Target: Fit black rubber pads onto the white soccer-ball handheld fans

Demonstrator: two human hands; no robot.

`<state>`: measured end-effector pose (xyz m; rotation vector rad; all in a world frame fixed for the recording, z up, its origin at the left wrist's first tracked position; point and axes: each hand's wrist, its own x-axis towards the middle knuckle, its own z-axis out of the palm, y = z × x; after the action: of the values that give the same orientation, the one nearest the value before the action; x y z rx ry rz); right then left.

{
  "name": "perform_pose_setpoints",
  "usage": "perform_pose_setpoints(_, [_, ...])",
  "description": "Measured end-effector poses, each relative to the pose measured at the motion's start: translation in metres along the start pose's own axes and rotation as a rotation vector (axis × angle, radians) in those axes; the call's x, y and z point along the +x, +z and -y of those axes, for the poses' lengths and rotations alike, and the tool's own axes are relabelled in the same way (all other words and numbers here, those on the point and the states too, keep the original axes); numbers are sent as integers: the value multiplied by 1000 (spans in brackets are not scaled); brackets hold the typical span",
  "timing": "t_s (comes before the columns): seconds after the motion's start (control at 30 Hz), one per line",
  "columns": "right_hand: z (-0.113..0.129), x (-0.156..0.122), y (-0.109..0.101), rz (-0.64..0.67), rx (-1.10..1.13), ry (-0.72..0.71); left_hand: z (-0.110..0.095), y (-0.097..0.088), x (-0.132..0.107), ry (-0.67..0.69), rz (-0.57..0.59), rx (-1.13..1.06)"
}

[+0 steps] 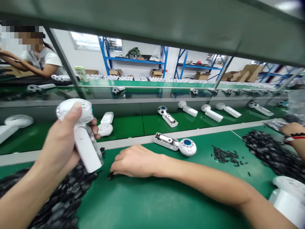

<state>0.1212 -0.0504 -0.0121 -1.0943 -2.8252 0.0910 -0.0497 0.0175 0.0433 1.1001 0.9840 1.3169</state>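
My left hand [58, 143] grips a white handheld fan [82, 133] upright, its thumb on the round head and its clear-sided handle pointing down. My right hand [134, 161] rests on the green mat [143, 197], fingertips at a small black part [110, 176]. A heap of black parts [64, 194] lies under my left hand. Just beyond my right hand lies an opened fan [175, 143] with a blue-centred head and exposed circuit board. A smaller scatter of black pieces [225, 156] lies to its right.
Several white fans stand on a green shelf [124, 125] behind a grey rail [133, 141]. At right, a co-worker's hand [292, 129] with a bracelet reaches near a larger black heap [271, 154]. Another person [45, 60] sits beyond a metal shelf frame [62, 57]. Blue racks and cardboard boxes stand farther back.
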Motion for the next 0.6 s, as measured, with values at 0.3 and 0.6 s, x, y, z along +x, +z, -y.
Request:
perform_pose_setpoints(0.3, [-3, -24, -31, -871, 1010, 260, 31, 9, -17, 8, 202, -49])
perform_pose_setpoints(0.6, [-9, -14, -18, -852, 1344, 386, 42, 9, -28, 150, 270, 58])
